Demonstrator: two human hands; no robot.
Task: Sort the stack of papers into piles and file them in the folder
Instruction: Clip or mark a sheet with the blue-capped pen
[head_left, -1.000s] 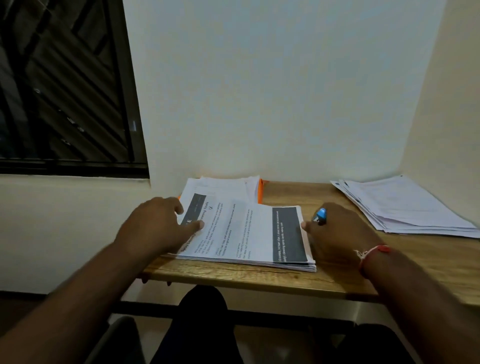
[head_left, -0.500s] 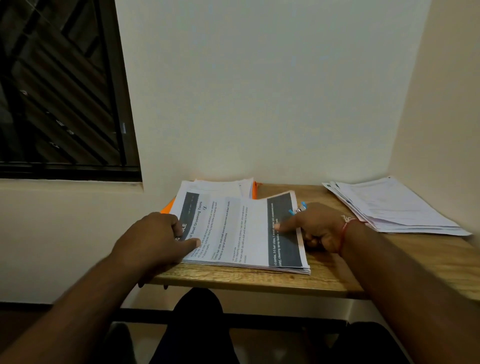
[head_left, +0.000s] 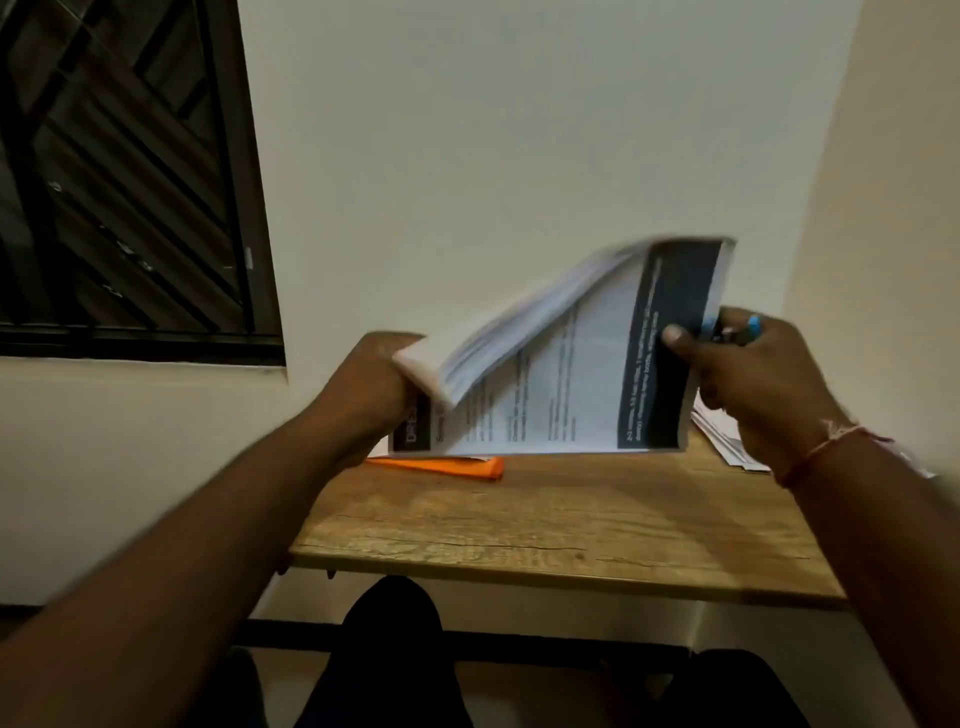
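The left hand is curled round the left end of the stack. Its fingers are behind the paper, where I cannot see them. The right hand pinches the right edge: its thumb lies on the dark band of the top sheet. The same hand also holds a blue pen in its fingers.

The stack is in the air between both hands, tilted, with the printed side toward the person. Its lower edge is just above the table; whether it touches the wood I cannot tell. The paper is blurred, and at the upper left some sheets bend away and fan open.

I judge that the step is to gather the stack and make its edges even before sorting or filing. To do this well, both hands should hold the short ends with equal force, loosely enough that the sheets can slide. Then the long lower edge can be tapped on the table. The fanned sheets should be pressed flat first, otherwise they may fold. The pen weakens the right grip, so it is better to put it down.

The orange folder lies flat on the table just beneath the left part of the stack. A second pile lies at the right, partly hidden behind the right hand, so the stack should not land on it.
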